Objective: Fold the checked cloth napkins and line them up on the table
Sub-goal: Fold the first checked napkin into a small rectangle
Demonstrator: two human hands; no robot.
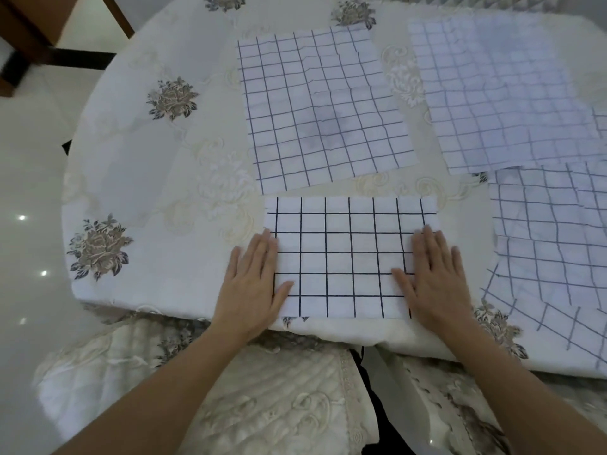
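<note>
Pressing down on a folded white cloth napkin with dark checked lines (341,257), both hands lie palm down in the head view, forearms reaching in from below. The left hand (253,284) covers the napkin's left edge and the right hand (433,277) its right edge. All fingers are straight and point toward the far edge of the surface. Neither grip is clamped on anything: the fingers are flat and slightly spread.

This napkin sits at the near edge of the surface, on a cream tablecloth printed with grey-brown roses (138,178).

The palms hide the napkin's near corners. At the right edge, a heap of overlapping checked cloth (551,241) is cut off by the frame, and how many layers it holds cannot be told.

There are two hands and three separate napkins. Besides the pressed one, a second checked napkin (322,110) lies flat at mid-surface, and a third, paler checked napkin (499,93) lies toward the far right corner.
</note>
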